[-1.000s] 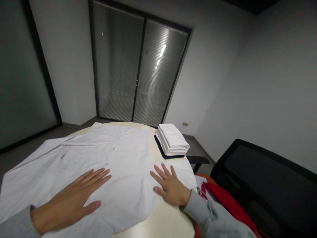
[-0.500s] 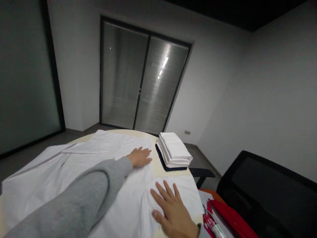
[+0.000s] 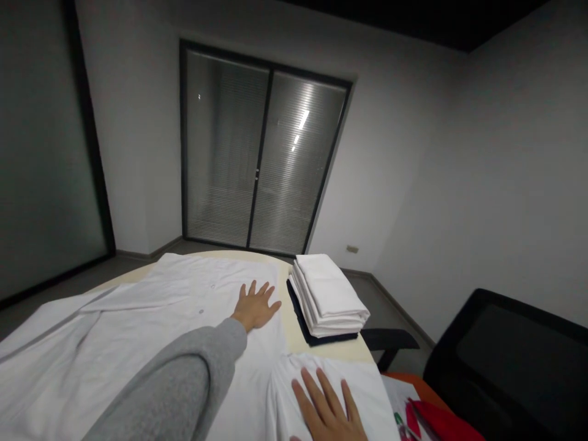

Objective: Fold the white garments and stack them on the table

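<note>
A white garment with small round snaps or buttons [image 3: 151,331] lies spread over the round table. My left hand [image 3: 255,306] rests flat on its right part, fingers spread, the grey sleeve reaching across the cloth. Lower right, my right hand [image 3: 328,407] lies open with fingers apart on a white section of cloth that looks like a sleeve; its wrist is cut off by the frame's bottom edge. Neither hand grips anything. Beyond my right hand stands a stack of folded white cloths [image 3: 328,294], with a dark folded cloth [image 3: 298,309] at its bottom.
The pale table top [image 3: 285,269] shows around the garment. A black mesh chair [image 3: 505,361] stands at the right, its armrest [image 3: 390,340] near the table edge. A red item [image 3: 443,422] and papers lie on an orange seat. Behind is a glazed door with blinds [image 3: 266,153].
The camera view has shifted slightly, so the stack and chair appear lower and further right. My left hand's fingers now point more away from me and spread wider. My right hand sits lower in view.
</note>
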A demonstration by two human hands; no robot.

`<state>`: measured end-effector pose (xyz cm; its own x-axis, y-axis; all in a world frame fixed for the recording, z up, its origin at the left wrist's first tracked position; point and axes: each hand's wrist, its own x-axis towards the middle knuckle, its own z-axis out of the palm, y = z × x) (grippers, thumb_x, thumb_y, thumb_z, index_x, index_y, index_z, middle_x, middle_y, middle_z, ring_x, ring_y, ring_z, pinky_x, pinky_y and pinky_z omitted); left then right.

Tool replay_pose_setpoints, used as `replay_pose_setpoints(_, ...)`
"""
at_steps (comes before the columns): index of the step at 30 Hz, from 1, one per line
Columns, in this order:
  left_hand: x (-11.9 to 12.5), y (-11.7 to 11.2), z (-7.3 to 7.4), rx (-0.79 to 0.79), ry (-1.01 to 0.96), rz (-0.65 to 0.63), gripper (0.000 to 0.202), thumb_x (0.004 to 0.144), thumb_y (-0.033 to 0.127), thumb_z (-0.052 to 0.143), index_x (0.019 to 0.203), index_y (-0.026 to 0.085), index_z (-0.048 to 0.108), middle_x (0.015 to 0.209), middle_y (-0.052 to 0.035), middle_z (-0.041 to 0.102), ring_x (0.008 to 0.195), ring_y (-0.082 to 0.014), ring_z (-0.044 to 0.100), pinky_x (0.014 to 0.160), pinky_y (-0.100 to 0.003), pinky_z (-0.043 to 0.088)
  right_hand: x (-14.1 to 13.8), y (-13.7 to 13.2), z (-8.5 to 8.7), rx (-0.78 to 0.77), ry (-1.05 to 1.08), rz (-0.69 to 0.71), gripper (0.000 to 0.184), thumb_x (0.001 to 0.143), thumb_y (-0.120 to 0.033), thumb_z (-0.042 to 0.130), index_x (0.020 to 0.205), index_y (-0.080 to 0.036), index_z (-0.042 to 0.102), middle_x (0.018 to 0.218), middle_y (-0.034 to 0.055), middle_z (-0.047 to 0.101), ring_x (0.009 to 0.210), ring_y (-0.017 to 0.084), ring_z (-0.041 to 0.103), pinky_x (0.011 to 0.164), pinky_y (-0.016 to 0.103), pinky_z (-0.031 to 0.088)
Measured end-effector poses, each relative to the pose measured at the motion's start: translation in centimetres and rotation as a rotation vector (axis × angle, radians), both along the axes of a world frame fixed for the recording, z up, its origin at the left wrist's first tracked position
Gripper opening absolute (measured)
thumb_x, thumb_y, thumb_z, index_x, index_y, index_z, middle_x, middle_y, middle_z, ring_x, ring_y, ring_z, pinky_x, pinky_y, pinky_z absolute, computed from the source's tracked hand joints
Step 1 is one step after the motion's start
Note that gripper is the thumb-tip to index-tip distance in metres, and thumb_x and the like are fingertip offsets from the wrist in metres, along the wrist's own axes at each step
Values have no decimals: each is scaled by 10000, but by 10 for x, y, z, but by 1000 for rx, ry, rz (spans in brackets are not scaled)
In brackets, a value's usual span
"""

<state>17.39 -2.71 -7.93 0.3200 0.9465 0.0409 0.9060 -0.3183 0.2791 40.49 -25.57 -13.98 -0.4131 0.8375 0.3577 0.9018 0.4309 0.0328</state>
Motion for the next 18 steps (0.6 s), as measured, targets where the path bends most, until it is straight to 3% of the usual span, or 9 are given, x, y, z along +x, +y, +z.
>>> replay_pose_setpoints(2, 3, -6, 8, 61, 15, -2, 760, 1020, 664, 263, 1645, 242, 350, 1729, -72, 267, 1594, -429, 148, 1234, -708, 77, 3, -4, 26, -141, -3, 77, 740, 912, -532, 711, 1582, -404, 424, 1591, 62, 454, 1408, 483, 500, 1062, 796, 437)
replay_pose_setpoints(5, 9, -35, 33, 294, 67, -148, 651, 1038, 506, 403, 1605, 186, 422, 1699, -128, 341, 1581, -400, 222, 1247, -679, 103, 1, -14, 59, -243, 121, 5, 610, 961, -434, 642, 1547, -361, 487, 1637, 48, 430, 1487, 401, 432, 1182, 740, 334)
replay_pose_setpoints(7, 10, -74, 50, 352, 73, -273, 563, 1031, 438, 464, 1532, 188, 524, 1624, -149, 472, 1515, -384, 374, 1235, -643, 219, 1, -21, 71, -197, 254, -114, 449, 997, -363, 564, 1441, -303, 598, 1606, 71, 493, 1481, 343, 455, 1226, 679, 306)
replay_pose_setpoints(9, 3, -125, 63, 235, 48, -331, 513, 1038, 449, 462, 1467, 200, 593, 1507, -154, 602, 1380, -363, 549, 1146, -591, 406, 6, -30, 75, -111, 369, -224, 364, 1017, -320, 492, 1330, -242, 660, 1531, 114, 567, 1435, 307, 504, 1227, 615, 340)
replay_pose_setpoints(10, -4, -153, 67, 156, 35, -364, 532, 1041, 483, 456, 1480, 210, 583, 1504, -149, 607, 1360, -357, 570, 1118, -578, 449, 9, -36, 75, -86, 403, -257, 351, 1021, -309, 469, 1294, -222, 672, 1481, 130, 603, 1400, 296, 535, 1209, 582, 377)
replay_pose_setpoints(14, -43, -244, 70, -129, 77, -465, 672, 984, 482, 576, 1614, 325, 403, 1685, -59, 365, 1548, -385, 332, 1226, -684, 284, 18, -62, 73, -121, 368, -272, 345, 999, -315, 509, 1283, -222, 683, 1392, 121, 656, 1319, 291, 589, 1162, 513, 437)
replay_pose_setpoints(18, -67, -279, 69, -210, 110, -493, 673, 1017, 442, 530, 1643, 369, 296, 1719, -11, 201, 1596, -372, 167, 1259, -707, 148, 23, -71, 81, -131, 325, -304, 290, 999, -325, 507, 1164, -243, 731, 1338, 93, 689, 1264, 277, 617, 1131, 464, 445)
